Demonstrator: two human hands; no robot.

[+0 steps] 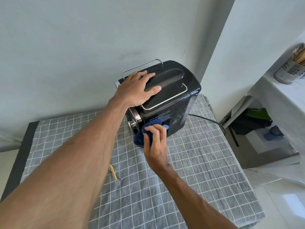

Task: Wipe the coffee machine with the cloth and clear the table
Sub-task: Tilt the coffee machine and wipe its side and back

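A glossy black coffee machine (171, 96) with a chrome rail on top stands at the far side of the table, near the wall. My left hand (134, 90) lies flat on its top, fingers spread and straight. My right hand (156, 142) grips a dark blue cloth (142, 134) and holds it against the lower part of the machine's near side. Part of the cloth is hidden under my fingers.
A grey checked tablecloth (198, 162) covers the table. A small yellow-handled item (113, 172) lies on it near my left forearm. The machine's black cord (209, 120) runs off to the right. A metal utensil holder (290, 68) stands on a white shelf at right.
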